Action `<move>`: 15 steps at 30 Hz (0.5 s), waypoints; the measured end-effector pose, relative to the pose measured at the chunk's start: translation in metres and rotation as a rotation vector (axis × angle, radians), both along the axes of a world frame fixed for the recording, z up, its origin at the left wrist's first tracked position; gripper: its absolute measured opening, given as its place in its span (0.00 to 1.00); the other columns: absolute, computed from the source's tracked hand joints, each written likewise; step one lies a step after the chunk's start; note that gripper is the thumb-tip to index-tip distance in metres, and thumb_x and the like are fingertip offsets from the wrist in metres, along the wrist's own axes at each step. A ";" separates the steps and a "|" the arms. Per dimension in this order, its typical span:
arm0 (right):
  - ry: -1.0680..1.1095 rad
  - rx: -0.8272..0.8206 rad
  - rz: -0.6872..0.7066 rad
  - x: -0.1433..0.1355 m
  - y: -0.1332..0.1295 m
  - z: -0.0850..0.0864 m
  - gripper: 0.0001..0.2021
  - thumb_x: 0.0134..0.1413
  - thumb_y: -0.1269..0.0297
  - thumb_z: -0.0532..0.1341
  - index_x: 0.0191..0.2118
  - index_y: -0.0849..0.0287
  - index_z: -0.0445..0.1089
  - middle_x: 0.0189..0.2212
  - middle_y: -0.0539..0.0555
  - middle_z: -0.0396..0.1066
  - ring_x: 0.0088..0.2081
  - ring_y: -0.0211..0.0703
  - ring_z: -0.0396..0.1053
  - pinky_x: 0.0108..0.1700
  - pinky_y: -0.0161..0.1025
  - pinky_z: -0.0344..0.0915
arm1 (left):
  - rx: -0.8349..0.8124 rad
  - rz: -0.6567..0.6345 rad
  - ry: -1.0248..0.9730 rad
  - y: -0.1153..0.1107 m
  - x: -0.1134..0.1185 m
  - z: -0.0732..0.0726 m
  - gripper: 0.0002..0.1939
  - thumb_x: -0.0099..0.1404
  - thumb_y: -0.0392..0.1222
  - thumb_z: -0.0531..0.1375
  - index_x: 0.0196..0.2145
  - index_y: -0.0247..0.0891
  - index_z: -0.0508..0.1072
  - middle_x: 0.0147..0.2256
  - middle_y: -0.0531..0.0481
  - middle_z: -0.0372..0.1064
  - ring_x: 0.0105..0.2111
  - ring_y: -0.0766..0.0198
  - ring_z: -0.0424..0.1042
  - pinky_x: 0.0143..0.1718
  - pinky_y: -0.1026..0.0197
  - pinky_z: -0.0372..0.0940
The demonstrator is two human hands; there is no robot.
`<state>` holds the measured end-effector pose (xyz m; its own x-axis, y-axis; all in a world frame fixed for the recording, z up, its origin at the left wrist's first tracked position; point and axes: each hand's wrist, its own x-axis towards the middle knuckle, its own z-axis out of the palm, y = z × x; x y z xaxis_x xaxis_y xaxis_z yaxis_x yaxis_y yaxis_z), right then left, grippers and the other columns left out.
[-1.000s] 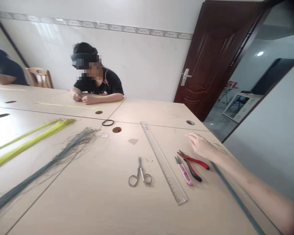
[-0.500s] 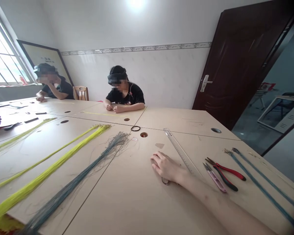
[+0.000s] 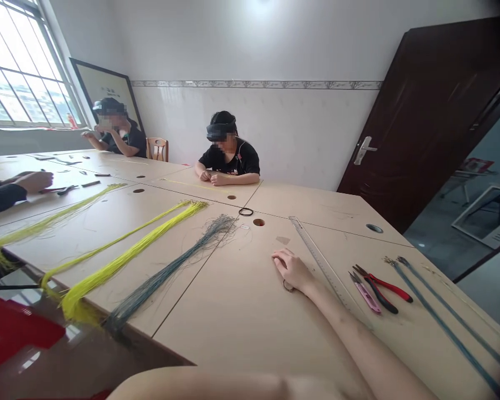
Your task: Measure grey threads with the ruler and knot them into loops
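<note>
Shifted since half a second back: a bare arm [image 3: 241,387] now spans the bottom edge, and the view has turned a little left. Right hand [image 3: 291,271] stays over the scissors.

Largest first. Pale wood table [image 3: 233,322] lies under the hand and spreads away on all sides. Beyond the fingers, on the far side, a person in black [image 3: 233,158] sits with both forearms on the tabletop. Well left of the hand, yellow strand bundles [image 3: 148,246] slant toward the near edge, ends drooping over it. Between them and the hand, a grey-blue bundle [image 3: 177,266] lies on a similar slant. Well right of the hand, a pair of thinner blue-grey bundles [image 3: 437,315].

Clear ruler [image 3: 320,260] just right of the knuckles, slanting back toward the forearm. Farther right, red-and-black pliers [image 3: 369,278], with pink snips [image 3: 369,298] beside them on the side toward the hand.

Scissors [image 3: 289,290] sit beneath the palm, one metal finger loop peeking out on the near side. Fingers are bent over the rest; whether they clasp it or merely cover it, cannot tell from this angle.

Smallest: beige scrap [image 3: 282,240] just past the fingertips; black ring [image 3: 245,215] farther off, ahead and left.
</note>
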<state>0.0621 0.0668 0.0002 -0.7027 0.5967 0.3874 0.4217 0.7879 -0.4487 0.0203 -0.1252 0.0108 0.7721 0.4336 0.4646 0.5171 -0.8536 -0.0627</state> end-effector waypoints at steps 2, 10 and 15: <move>0.008 -0.005 0.002 -0.001 0.001 -0.002 0.07 0.63 0.65 0.56 0.42 0.63 0.69 0.43 0.55 0.69 0.44 0.44 0.68 0.48 0.48 0.66 | -0.019 0.120 -0.096 0.016 -0.040 0.008 0.11 0.68 0.44 0.53 0.44 0.40 0.70 0.46 0.44 0.67 0.41 0.62 0.69 0.43 0.56 0.68; 0.031 -0.047 -0.015 -0.002 -0.002 -0.001 0.07 0.62 0.65 0.57 0.41 0.63 0.69 0.43 0.55 0.69 0.43 0.43 0.68 0.48 0.47 0.66 | -0.118 0.988 -0.337 0.101 -0.223 0.029 0.09 0.67 0.41 0.55 0.42 0.34 0.70 0.43 0.45 0.67 0.45 0.57 0.67 0.47 0.49 0.64; 0.057 -0.043 -0.028 -0.004 -0.002 -0.001 0.07 0.63 0.65 0.57 0.40 0.64 0.69 0.41 0.54 0.69 0.42 0.43 0.68 0.47 0.47 0.66 | -0.228 1.214 -0.255 0.169 -0.267 0.051 0.13 0.67 0.44 0.55 0.44 0.34 0.69 0.46 0.44 0.67 0.46 0.57 0.67 0.47 0.48 0.64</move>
<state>0.0586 0.0650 -0.0004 -0.6630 0.6329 0.3999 0.4165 0.7556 -0.5055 -0.2472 0.0441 0.0615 -0.2792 0.8890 0.3630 0.9499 0.2004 0.2399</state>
